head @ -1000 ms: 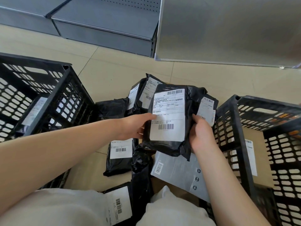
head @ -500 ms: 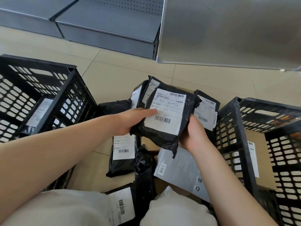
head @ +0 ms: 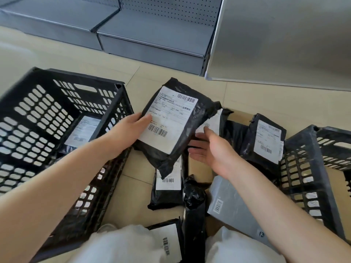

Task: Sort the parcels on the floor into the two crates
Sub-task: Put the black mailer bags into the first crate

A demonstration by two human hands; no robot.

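In hand: your left hand holds a black poly-mailer parcel by its left edge, thumb on the white label and the other fingers hidden underneath; it hangs above the floor, just beside the near right corner of the left crate.
Right hand: your right hand is off the parcel, fingers straight and spread, palm toward its lower right side; whether a fingertip touches it, you cannot tell.
Done so far: one black labelled parcel lies on the bottom of the left crate; the right crate shows a brown flat item inside, mostly cut off by the frame edge.
Left to do: several parcels lie on the floor between the crates: a black one leaning at the right crate's left wall, a grey mailer, and more black ones near your knees.
Judgement: early to midway; the held parcel looks bound for the left crate.
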